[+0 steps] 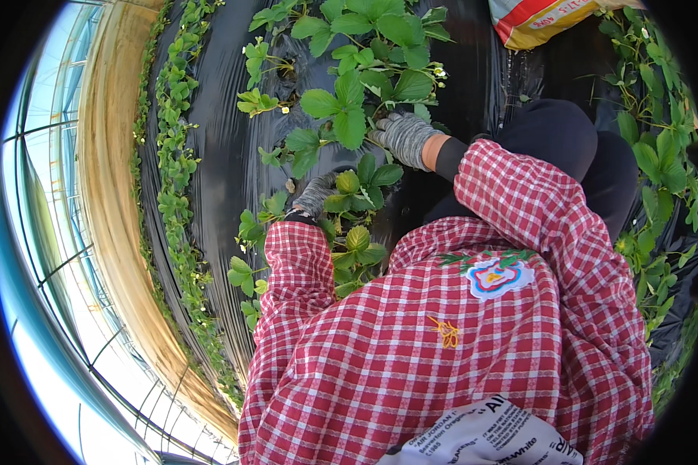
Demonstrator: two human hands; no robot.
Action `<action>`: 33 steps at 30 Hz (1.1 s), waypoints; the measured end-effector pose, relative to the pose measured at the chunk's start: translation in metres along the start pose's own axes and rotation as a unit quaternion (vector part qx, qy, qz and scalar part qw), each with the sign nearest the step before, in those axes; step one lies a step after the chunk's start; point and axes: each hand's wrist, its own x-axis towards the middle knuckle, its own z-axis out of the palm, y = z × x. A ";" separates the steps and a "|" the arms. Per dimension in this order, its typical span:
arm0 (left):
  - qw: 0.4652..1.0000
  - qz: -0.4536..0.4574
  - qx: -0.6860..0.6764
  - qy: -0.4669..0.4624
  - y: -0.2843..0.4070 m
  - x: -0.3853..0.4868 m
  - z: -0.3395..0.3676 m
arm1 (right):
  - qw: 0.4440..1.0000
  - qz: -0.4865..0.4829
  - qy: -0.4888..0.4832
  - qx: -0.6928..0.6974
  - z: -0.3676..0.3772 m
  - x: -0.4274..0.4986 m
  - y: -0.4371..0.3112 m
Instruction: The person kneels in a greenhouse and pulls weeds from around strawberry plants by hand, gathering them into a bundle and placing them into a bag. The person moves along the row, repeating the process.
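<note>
My right hand [406, 138], in a grey knit glove, reaches under the leaves of a strawberry plant [349, 107] with white flowers. Leaves hide its fingertips, so its grip cannot be made out. Nearer to me, my left hand [315, 195], in a similar glove, is at the left side of another strawberry plant [358, 195]. Its fingers are partly behind the leaves, and whether they hold anything does not show. Black plastic mulch film [221, 116] covers the bed around the plants. A small brown clod [291, 185] lies on the film by my left hand.
A printed sack [535, 23] lies at the top right. More strawberry rows stand on the left [177, 133] and on the right [666, 157]. My bent knees [549, 131] are beside the bed. A greenhouse wall with a metal frame [46, 128] curves along the far left.
</note>
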 end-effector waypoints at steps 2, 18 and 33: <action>0.992 0.059 0.108 -0.002 -0.005 0.006 -0.010 | 1.000 0.002 0.006 0.006 0.001 0.000 0.000; 0.951 0.238 -0.062 0.189 -0.019 -0.043 0.006 | 0.989 -0.084 0.048 -0.113 -0.029 -0.007 -0.026; 0.720 0.185 0.597 0.301 0.051 0.046 0.048 | 0.995 0.067 -0.058 0.053 -0.026 -0.009 0.009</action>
